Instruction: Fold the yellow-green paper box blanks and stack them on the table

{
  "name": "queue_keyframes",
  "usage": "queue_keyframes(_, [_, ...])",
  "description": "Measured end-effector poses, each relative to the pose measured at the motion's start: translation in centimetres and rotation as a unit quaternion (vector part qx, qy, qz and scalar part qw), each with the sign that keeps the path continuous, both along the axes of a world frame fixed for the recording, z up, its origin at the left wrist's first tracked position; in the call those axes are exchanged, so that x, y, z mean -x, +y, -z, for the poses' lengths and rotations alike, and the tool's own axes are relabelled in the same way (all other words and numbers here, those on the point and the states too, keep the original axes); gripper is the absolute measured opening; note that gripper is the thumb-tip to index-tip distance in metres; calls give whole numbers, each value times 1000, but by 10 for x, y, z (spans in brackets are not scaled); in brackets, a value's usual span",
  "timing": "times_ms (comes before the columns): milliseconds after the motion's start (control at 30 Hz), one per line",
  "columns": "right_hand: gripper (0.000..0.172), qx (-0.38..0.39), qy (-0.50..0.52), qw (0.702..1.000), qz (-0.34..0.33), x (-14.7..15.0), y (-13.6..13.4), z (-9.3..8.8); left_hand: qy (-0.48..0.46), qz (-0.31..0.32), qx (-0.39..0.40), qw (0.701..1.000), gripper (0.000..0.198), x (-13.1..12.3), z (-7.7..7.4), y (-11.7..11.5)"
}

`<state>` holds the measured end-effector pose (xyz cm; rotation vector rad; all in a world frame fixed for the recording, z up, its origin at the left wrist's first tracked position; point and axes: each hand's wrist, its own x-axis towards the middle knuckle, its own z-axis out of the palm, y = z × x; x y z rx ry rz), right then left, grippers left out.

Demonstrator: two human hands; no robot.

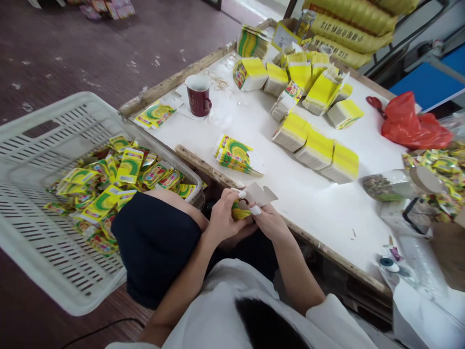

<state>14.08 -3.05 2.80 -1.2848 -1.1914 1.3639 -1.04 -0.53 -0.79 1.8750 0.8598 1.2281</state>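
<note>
Above my lap, at the table's near edge, both hands work on a small printed card (pixel 258 194) with its plain grey side up. My left hand (pixel 224 215) is closed around a yellow-green piece just below the card; whether the two are one folded thing I cannot tell. The fingers of my right hand (pixel 271 222) pinch the card's lower right edge. White wraps cover some fingertips on both hands. Just beyond them on the table lies a fanned stack of yellow-green cards (pixel 234 154).
A white plastic basket (pixel 61 286) with many yellow-green packets stands at my left. On the white table (pixel 250 131) are a maroon mug (pixel 198 99), rubber bands (pixel 220 83), blocks of stacked yellow cards (pixel 315 151), a tipped clear jar (pixel 392 184) and a red plastic bag (pixel 410 123).
</note>
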Motion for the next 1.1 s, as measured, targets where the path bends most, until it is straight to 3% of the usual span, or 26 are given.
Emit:
queue_keyframes(100, [54,-107,-159,981,-39,1,-6,-4,11,31,50,998,53,0,5,-2])
queue_keyframes(200, [59,-226,-281,929,-84,-1,-10,-4,19,9,56,998,66,-3,13,-2])
queue_keyframes(300, [68,-289,-318,902,-33,-8,-7,1,46,-47,59,996,75,-4,14,0])
queue_keyframes(400, [67,-284,-342,896,-8,-19,-1,3,57,-72,89,992,60,-1,5,1])
queue_keyframes(533, [48,-241,-363,894,-106,-37,6,-5,21,-58,96,994,55,1,-6,1])
queue_keyframes(633, [30,-212,-352,897,-162,-52,11,-18,43,-48,74,995,55,1,-7,0])
queue_keyframes(733, [23,-193,-329,898,-219,-58,14,-25,62,-29,63,996,57,1,-4,0])
queue_keyframes(800, [29,-186,-317,905,-213,-53,13,-21,67,-35,53,996,58,2,-3,1])
queue_keyframes(967, [62,-176,-248,944,-128,-33,4,-3,42,-40,62,996,59,2,-3,1])
queue_keyframes(1033, [69,-168,-191,961,-109,-30,3,-1,-35,-37,115,992,62,2,-3,0])
queue_keyframes(1100, [75,-163,-142,973,-87,-30,6,-2,-161,-77,168,969,68,4,-1,3])
